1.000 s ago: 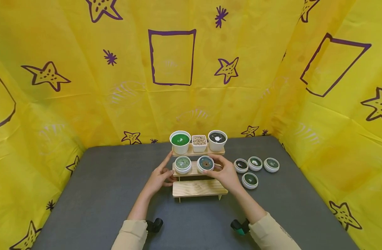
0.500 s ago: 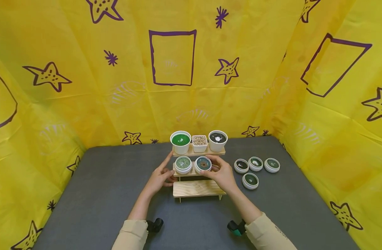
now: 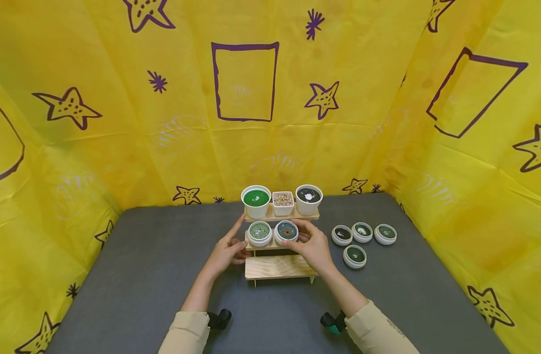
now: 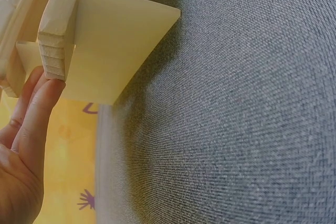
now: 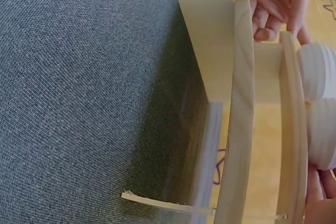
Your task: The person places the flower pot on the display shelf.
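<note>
On the middle shelf of a three-tier wooden stand (image 3: pixel 283 267), my right hand (image 3: pixel 313 246) holds a small white ribbed pot (image 3: pixel 286 232) with a blue-grey top and brown centre. Thumb is at its front, fingers at its right side. Right beside it is a similar pot (image 3: pixel 259 233) with a speckled green top. My left hand (image 3: pixel 225 252) rests against the stand's left end, index finger stretched toward the top shelf. In the left wrist view, its straight fingers (image 4: pixel 39 108) touch a shelf end. The right wrist view shows both pots' sides (image 5: pixel 321 132).
The top shelf bears a white cup with green filling (image 3: pixel 255 198), a square pot of pale grains (image 3: pixel 283 203) and a cup with dark filling (image 3: pixel 308 199). Right of the stand, several small pots (image 3: pixel 354 256) stand on the grey table (image 3: pixel 155 265). Yellow cloth (image 3: pixel 186 162) surrounds it.
My right hand has slid the blue-grey pot left along the middle shelf, up to the speckled green one. The left hand has stayed at the stand's left end.
</note>
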Action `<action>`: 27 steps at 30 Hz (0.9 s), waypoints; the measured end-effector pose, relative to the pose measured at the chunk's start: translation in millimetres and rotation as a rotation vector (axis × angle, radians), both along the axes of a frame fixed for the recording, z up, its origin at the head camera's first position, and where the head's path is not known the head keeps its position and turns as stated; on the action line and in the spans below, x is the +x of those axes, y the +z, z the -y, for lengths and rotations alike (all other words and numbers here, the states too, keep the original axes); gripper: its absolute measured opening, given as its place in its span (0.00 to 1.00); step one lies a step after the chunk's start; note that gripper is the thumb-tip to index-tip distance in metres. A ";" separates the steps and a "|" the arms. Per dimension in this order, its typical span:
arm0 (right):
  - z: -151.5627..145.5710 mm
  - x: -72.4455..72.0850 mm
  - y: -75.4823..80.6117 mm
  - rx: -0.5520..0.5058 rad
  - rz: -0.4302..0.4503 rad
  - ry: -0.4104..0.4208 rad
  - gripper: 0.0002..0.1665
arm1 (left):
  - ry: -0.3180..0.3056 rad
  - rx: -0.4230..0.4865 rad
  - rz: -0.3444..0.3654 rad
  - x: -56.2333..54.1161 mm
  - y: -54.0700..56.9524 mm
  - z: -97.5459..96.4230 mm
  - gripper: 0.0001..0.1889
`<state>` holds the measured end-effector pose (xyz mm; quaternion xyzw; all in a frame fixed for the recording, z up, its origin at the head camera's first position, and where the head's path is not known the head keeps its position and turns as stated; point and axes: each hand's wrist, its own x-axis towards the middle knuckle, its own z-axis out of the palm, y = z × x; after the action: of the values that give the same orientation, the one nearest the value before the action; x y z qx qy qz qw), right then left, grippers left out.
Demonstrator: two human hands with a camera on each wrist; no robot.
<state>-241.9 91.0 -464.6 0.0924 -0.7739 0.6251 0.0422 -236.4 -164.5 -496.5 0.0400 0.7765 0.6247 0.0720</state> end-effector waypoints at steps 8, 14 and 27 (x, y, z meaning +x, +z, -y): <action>2.8 -2.8 -6.4 -0.008 -0.021 -0.033 0.34 | 0.005 0.005 0.005 0.1 0.5 -0.3 0.38; 4.7 -0.7 -5.9 0.009 -0.017 -0.055 0.35 | 0.000 0.003 0.018 -1.5 0.4 0.5 0.39; 6.5 0.8 -5.9 0.020 -0.022 -0.067 0.35 | -0.002 0.004 0.015 -1.0 0.4 0.7 0.39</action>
<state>-241.1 84.5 -470.5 0.0738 -0.7824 0.6144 0.0708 -237.4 -165.2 -496.1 0.0363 0.7747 0.6264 0.0784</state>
